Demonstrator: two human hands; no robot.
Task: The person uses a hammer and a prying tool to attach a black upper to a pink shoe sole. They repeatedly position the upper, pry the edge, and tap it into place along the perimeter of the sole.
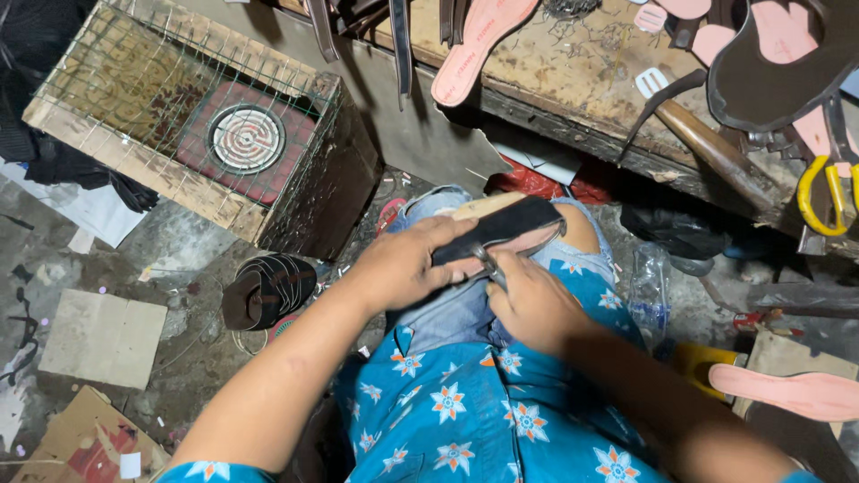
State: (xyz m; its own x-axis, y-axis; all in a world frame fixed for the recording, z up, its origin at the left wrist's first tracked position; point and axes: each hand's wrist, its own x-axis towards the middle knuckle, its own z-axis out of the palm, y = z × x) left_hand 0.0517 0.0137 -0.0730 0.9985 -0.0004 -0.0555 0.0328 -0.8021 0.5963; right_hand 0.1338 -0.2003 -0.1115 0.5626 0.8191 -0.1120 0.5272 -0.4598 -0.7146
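Left hand [407, 264] clamped over a dark shoe sole [501, 228] resting on the person's knee, fingers wrapped on its near edge. Right hand [528, 300] closed around a small metal tool [490, 266] – tip touching the sole's underside edge. Pink insole [479, 45] on the workbench [582, 98] far edge; yellow-handled scissors [828, 192] at its right end – wire-caged heater box [206, 125] on the floor, left.

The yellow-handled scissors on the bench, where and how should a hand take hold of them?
Take the yellow-handled scissors by the yellow loops, coming from the near edge of the workbench. The loops face the person and lie open, while the blades point back under the dark sole there.
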